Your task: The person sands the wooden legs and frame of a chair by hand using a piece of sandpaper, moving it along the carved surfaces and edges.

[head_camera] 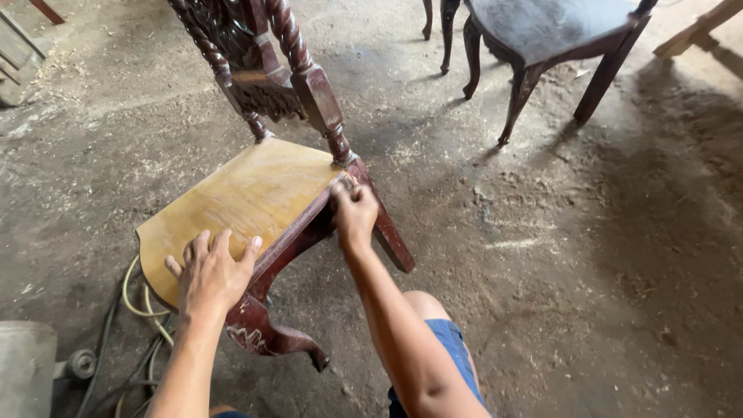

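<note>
Both hands [209,271] [354,213] brace the chair [248,201] (left fingers spread flat, right fingers curled on its rail).

Floor [542,255]: bare concrete, lying dusty under scattered sawdust, daylight falling across it. Second dark wooden chair [542,39] standing at top right, casting shadows. Pale hoses [139,310] trailing at lower left beside grey block [23,371].

I'm seeing a dark red carved chair [275,201], tipped over on the dusty floor, pale plywood seat bare.
</note>
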